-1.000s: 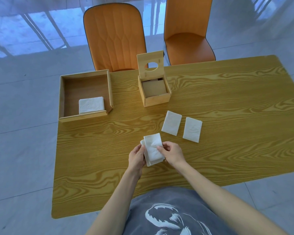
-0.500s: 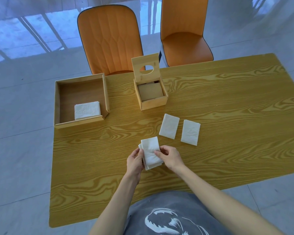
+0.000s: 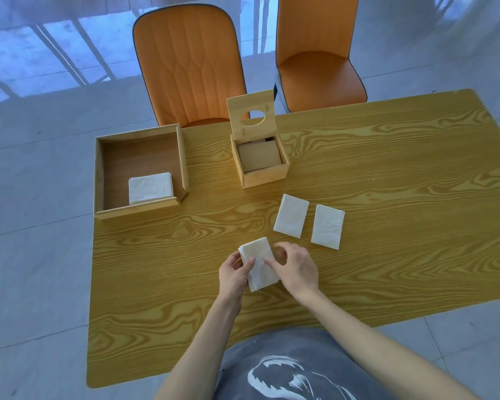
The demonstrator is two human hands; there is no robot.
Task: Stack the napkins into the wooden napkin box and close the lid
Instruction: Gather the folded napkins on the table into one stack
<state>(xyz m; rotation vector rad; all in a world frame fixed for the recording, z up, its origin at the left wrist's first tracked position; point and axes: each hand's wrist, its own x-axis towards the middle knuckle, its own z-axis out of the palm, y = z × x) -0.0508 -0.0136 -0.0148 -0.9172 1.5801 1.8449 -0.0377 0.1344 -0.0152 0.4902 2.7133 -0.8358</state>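
A folded white napkin (image 3: 259, 265) lies between my hands near the table's front. My left hand (image 3: 233, 274) pinches its left edge; my right hand (image 3: 295, 268) rests fingertips on its right side, fingers spread. Two more folded napkins lie flat to the right: one (image 3: 291, 215) and another (image 3: 328, 226). The small wooden napkin box (image 3: 264, 176) stands behind them, its lid (image 3: 250, 114) with a round hole upright and open. A brown insert shows inside the box.
A large open wooden tray (image 3: 98, 174) at the left holds a stack of white napkins (image 3: 150, 187). Two orange chairs, one (image 3: 189, 62) and another (image 3: 318, 50), stand beyond the wooden table (image 3: 401, 197). The floor is pale tile.
The napkin in my hands has been flattened and squared. My right hand has shifted from pinching it to resting fingers on top.
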